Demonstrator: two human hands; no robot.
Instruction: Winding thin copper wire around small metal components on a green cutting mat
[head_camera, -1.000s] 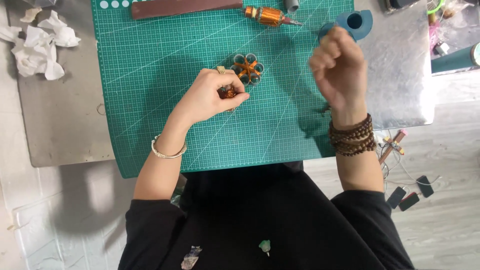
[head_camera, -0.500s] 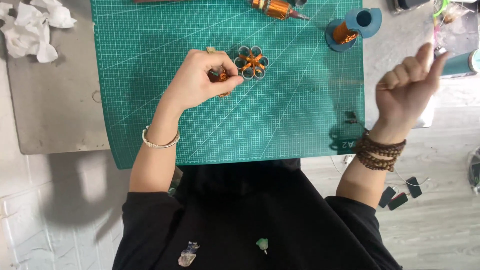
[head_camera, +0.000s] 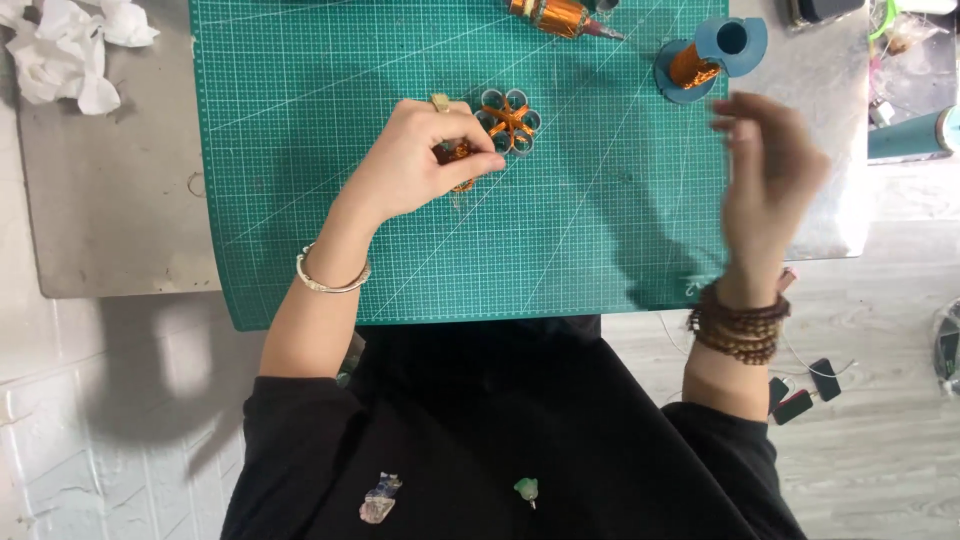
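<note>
Flower-shaped piece (head_camera: 508, 122): a ring of small clear loops with orange wire crossing at the centre, lying flat on the green cutting mat (head_camera: 300, 200), face up. Roughly round, so no clear long axis; a short orange wire-wrapped part runs from it down-left, under the left hand's fingertips.

Left hand (head_camera: 420, 165): rests on the mat just left of the piece, forearm coming up from the lower left, wrist with a silver bangle (head_camera: 332, 280). Fingers curled, thumb and forefinger pinched together on the orange wrapped part right at the piece's lower-left edge. A small gold-coloured bit shows above the knuckles.

Right hand (head_camera: 765, 170): raised over the right edge of the mat, well apart from the piece, blurred. Fingers point up and appear loosely spread; cannot tell if anything is held. Brown bead bracelets (head_camera: 738, 322) stack on the wrist.

Beyond the right hand: a blue spool (head_camera: 712, 58) with orange wire, lying on its side. Further left along the top edge, an orange-wound tool (head_camera: 560, 17). Far beyond the left hand, crumpled white tissue (head_camera: 65, 50) on the grey surface (head_camera: 110, 200).
</note>
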